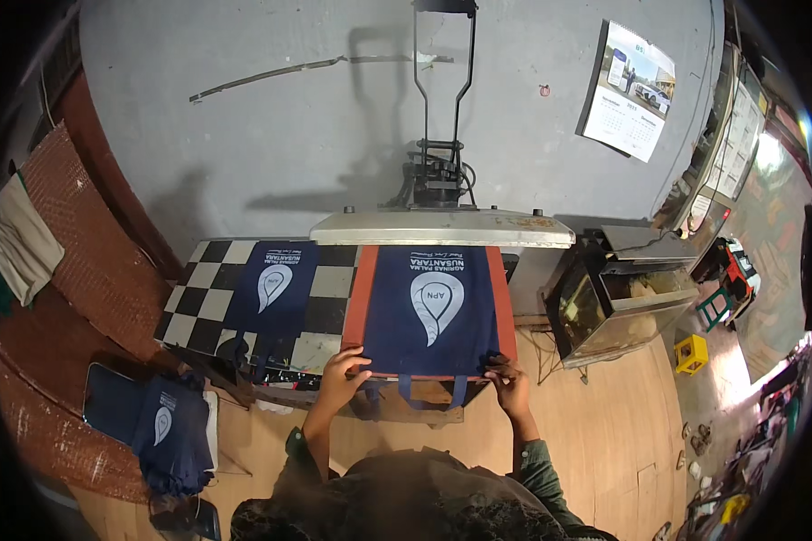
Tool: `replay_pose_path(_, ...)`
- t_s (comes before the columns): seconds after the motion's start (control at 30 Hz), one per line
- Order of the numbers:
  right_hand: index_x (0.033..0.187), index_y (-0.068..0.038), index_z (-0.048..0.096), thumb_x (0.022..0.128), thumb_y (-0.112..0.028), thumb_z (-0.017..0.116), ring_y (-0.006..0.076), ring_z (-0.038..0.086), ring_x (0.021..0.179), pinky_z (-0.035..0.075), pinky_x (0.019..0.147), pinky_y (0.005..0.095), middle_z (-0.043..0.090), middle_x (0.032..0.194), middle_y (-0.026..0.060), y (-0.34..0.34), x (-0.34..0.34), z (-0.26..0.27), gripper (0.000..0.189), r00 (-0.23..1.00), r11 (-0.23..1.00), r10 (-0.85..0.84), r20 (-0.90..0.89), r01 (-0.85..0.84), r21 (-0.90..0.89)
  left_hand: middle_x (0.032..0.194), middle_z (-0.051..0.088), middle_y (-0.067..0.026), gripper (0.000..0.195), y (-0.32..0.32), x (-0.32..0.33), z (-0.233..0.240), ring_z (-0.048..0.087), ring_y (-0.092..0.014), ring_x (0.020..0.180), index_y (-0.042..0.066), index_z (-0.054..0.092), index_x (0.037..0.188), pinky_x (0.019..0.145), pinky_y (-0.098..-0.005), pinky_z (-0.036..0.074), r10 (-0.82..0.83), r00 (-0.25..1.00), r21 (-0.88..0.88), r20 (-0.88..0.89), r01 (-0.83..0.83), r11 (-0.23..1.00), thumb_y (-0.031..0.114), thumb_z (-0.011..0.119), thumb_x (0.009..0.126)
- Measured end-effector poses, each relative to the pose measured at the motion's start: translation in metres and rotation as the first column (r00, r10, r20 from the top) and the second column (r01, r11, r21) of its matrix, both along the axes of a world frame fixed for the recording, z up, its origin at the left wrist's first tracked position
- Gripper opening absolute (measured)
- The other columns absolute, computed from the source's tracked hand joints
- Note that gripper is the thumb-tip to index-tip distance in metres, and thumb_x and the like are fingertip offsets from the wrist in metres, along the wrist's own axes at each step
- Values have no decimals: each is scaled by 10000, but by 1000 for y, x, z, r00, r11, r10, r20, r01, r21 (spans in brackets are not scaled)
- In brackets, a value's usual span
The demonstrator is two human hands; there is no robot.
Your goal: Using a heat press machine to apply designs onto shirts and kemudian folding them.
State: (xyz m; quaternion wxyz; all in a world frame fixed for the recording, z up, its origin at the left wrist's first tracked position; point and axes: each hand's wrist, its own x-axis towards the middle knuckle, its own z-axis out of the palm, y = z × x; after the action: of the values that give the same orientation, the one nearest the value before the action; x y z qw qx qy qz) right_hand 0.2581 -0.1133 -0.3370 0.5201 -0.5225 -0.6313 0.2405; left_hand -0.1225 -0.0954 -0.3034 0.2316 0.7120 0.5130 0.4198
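Observation:
A navy fabric tote bag (392, 318) with a white printed emblem and lettering lies flat on the red-orange lower pad (360, 297) of a heat press. Its handles (433, 406) hang over the near edge. At the bag's near left corner is my left hand (342, 379), thumb and fingers bent around the edge; whether it grips the fabric is unclear. My right hand (509, 385) pinches the near right corner. Beyond the bag, the press's metal upper plate (440, 226) is raised at the back of the pad.
Another printed navy bag (243, 304) lies on the checkered tabletop (199, 308) to the left. A pile of navy bags (169, 426) rests on a chair (108, 399). A glass tank (636, 304) stands to the right, and a yellow stool (690, 354) is farther off. The press handle (457, 95) rises against the wall.

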Motion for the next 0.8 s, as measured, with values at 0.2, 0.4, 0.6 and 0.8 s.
replay_pose_path(0.2,873,1,691,815,62,705,294,649,996,524,839,376,693,991,140,0,-15,4,86,993,993,-114,-18,113,-12,1205,681,-127,93,4,0,-5,627,-290,1087,41,709,888,928,-371,485,54,998,13,27,-54,998,88,740,815)
replay_pose_path(0.4,934,16,623,881,32,657,234,601,897,482,847,310,615,1067,124,-17,-36,30,65,984,985,-174,20,174,10,1433,474,-96,52,-7,2,-4,569,-161,1001,33,589,925,860,-298,450,-29,993,20,112,27,999,68,625,913)
replay_pose_path(0.6,907,-20,610,937,18,614,197,497,1222,383,1055,346,445,1343,71,-45,-34,19,49,863,991,-114,-492,65,-116,1598,268,-49,52,-23,-5,-6,479,-70,924,75,552,918,853,-247,375,-92,662,-215,744,368,905,25,544,907)
replay_pose_path(0.8,1163,-66,602,988,-114,592,218,435,1345,322,1121,389,398,1478,83,-42,-38,23,182,524,993,74,-849,-118,13,1605,248,-74,350,-19,13,7,433,-172,1318,67,453,1315,1099,-345,333,-70,331,-102,941,474,874,122,417,972)
